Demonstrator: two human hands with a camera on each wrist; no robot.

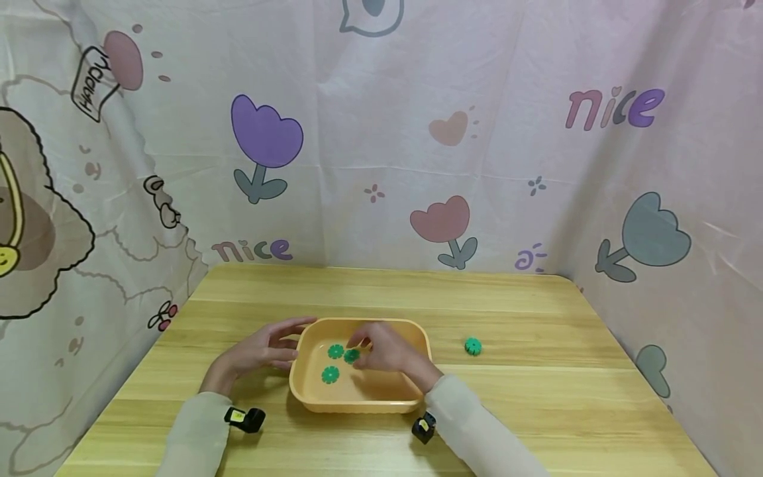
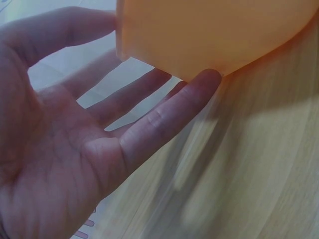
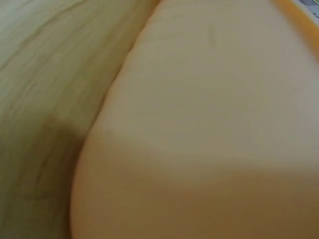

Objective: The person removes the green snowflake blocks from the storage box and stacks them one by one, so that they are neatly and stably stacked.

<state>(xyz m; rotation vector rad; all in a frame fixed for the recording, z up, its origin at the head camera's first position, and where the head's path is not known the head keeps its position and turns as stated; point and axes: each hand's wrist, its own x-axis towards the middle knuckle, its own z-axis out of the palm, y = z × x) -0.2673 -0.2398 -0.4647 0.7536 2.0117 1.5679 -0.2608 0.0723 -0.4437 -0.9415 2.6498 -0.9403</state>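
A pale orange plastic basin [image 1: 363, 406] stands on the wooden table. My left hand [image 1: 268, 348] is at its left side with fingers spread; in the left wrist view, the hand [image 2: 94, 124] touches the basin wall [image 2: 199, 35] with extended fingers. My right hand [image 1: 384, 348] reaches inside the basin, thumb and fingertips about a green notched disc [image 1: 352, 356], which they appear to pinch. Two more green discs, an upper one [image 1: 336, 351] and a lower one [image 1: 330, 375], lie on the basin floor. The right wrist view holds mostly the basin's outer wall [image 3: 209, 109]; the hand is hidden there.
A thicker green notched piece [image 1: 473, 346], perhaps several discs joined, sits on the table [image 1: 536, 397] right of the basin. Printed cloth [image 1: 369, 132] hangs behind the table and along both sides. Each sleeve carries a small black wrist camera [image 1: 246, 419].
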